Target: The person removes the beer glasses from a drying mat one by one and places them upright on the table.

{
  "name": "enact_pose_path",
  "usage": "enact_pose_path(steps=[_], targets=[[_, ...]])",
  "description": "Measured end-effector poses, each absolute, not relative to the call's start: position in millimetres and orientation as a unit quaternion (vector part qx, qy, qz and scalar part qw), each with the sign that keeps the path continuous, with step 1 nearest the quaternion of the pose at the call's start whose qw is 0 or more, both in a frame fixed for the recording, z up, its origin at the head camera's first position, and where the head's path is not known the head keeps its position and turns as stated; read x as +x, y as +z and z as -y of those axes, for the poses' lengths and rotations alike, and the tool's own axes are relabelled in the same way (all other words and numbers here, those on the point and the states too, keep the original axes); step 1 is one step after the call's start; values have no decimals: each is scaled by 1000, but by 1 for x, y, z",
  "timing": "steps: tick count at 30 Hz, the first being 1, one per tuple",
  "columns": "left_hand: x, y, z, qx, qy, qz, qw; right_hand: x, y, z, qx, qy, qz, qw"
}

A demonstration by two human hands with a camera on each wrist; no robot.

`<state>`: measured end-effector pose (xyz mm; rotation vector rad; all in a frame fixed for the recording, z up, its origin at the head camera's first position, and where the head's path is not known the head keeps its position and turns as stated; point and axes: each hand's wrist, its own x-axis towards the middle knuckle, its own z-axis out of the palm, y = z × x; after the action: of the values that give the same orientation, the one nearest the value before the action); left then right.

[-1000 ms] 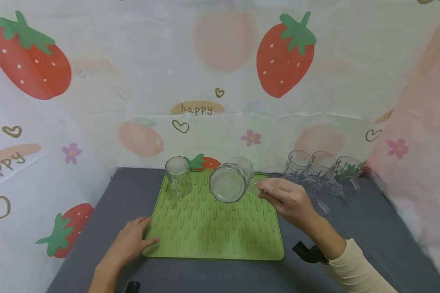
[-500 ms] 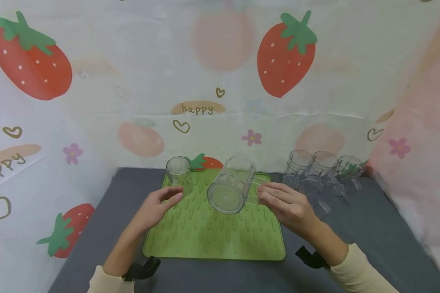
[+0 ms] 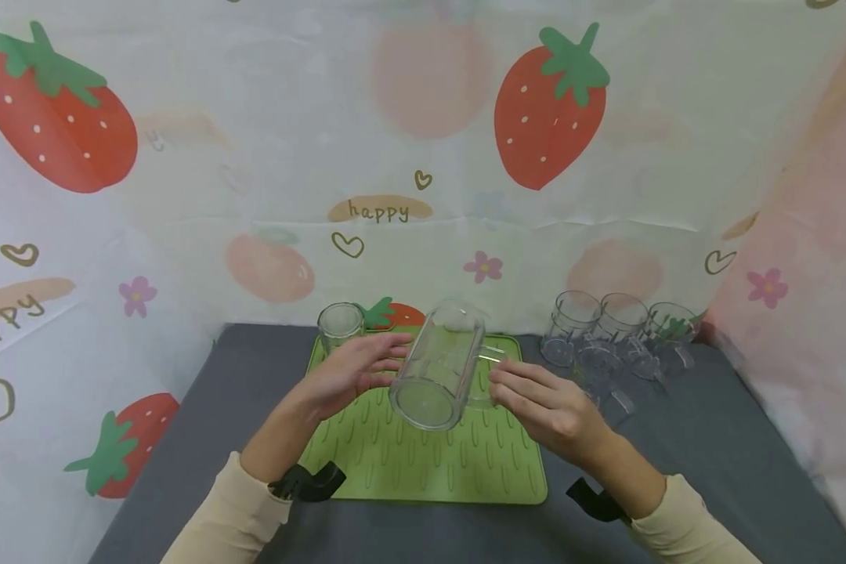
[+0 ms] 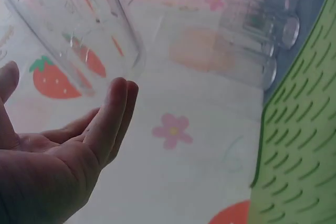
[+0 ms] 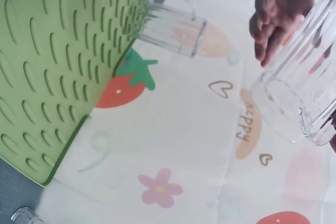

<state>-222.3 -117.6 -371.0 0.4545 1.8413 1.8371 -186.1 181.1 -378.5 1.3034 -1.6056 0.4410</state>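
Note:
A clear glass mug (image 3: 440,364) is held tilted above the green ribbed mat (image 3: 430,470), one round end toward me. My right hand (image 3: 546,403) pinches its handle from the right. My left hand (image 3: 352,372) is on the mug's other side, fingers extended and thumb apart. In the left wrist view, its fingertips (image 4: 119,90) lie close to the mug's wall; contact cannot be made out. Another clear mug (image 3: 340,319) stands at the mat's back left corner, partly hidden behind my left hand.
Several clear mugs (image 3: 622,317) stand grouped on the dark grey tabletop (image 3: 712,454) at the back right. A strawberry-printed sheet (image 3: 423,141) hangs right behind the table. Black straps (image 3: 595,501) sit at both wrists.
My left hand has risen from the mat's left edge to beside the held mug. My right hand has tilted the mug and lowered it slightly, keeping hold of the handle.

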Motion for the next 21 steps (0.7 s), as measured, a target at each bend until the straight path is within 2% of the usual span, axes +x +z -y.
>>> enact_pose_path(steps=[11, 15, 21], targets=[[-223, -380, 94, 118, 727, -569, 364, -185, -380, -180, 555, 144, 655, 493], [-223, -380, 90, 100, 735, -560, 370, -184, -383, -180, 553, 136, 660, 490], [-222, -376, 88, 74, 737, -572, 352, -184, -384, -181, 552, 140, 667, 480]])
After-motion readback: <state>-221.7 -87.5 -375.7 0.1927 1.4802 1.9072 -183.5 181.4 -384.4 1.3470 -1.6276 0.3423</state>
